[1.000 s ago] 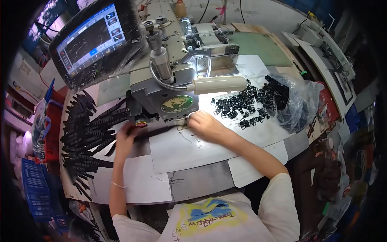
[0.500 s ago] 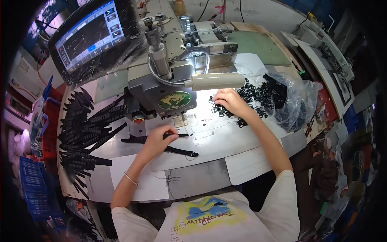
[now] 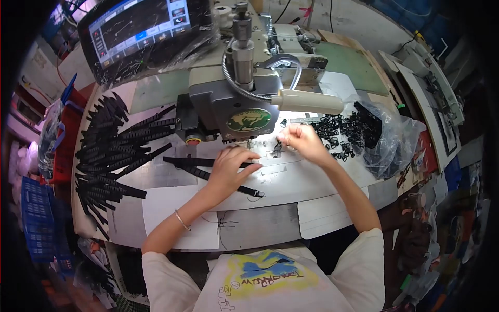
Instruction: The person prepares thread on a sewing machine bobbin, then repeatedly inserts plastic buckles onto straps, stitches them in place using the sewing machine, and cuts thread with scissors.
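Observation:
My left hand [image 3: 231, 169] is curled over a black webbing strap [image 3: 195, 162], fingers on its far side and thumb on its near side. The strap's tip shows between them. My right hand [image 3: 304, 142] pinches a small black buckle [image 3: 278, 146] between thumb and fingertips, just right of the strap's tip. A second black strap [image 3: 202, 174] lies at a slant beneath my left wrist, with a buckle [image 3: 259, 194] at its near end. Right of my right hand spreads a pile of small black buckles [image 3: 332, 130].
A sewing machine head [image 3: 234, 106] with a white lamp [image 3: 309, 101] stands just beyond my hands. Many black straps [image 3: 112, 156] are heaped at left. A clear plastic bag [image 3: 392, 140] lies at right. A screen [image 3: 143, 34] stands at back left.
My right hand has come away from the buckle pile, towards my left hand, with a buckle in its fingertips. My left hand's fingers have spread forward along the strap. The camera view has shifted.

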Tool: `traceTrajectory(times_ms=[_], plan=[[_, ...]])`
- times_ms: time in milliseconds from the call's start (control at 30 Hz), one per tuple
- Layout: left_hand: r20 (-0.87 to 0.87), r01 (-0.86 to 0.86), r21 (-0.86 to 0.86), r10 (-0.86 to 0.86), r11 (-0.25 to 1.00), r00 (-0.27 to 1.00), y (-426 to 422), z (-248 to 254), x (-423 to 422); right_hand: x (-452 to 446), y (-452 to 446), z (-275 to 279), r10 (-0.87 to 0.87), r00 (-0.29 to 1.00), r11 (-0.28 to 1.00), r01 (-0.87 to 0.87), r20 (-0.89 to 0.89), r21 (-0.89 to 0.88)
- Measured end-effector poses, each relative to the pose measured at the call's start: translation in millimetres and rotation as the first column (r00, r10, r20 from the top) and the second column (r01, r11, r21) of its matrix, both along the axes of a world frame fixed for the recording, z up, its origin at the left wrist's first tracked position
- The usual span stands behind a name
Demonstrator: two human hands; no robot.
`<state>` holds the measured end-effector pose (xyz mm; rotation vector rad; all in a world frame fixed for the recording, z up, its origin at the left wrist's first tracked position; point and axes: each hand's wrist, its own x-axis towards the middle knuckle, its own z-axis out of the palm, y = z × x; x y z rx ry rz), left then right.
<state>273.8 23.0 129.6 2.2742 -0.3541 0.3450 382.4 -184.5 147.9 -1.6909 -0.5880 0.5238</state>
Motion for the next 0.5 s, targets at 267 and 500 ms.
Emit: traceTrajectory(times_ms=[267, 500], plan=[[-0.025, 0.237, 0.268, -0.239, 0.934, 0.971, -11, 13, -27, -72, 7, -8, 0.177, 0.946, 0.983, -0.157, -0.272, 0.094], [-0.038, 0.404, 0.132, -0.403, 0.905, 0.914, 5, 20, -35, -72, 2, -9, 0.355, 0.764, 0.932, -0.332, -0.539, 0.142]])
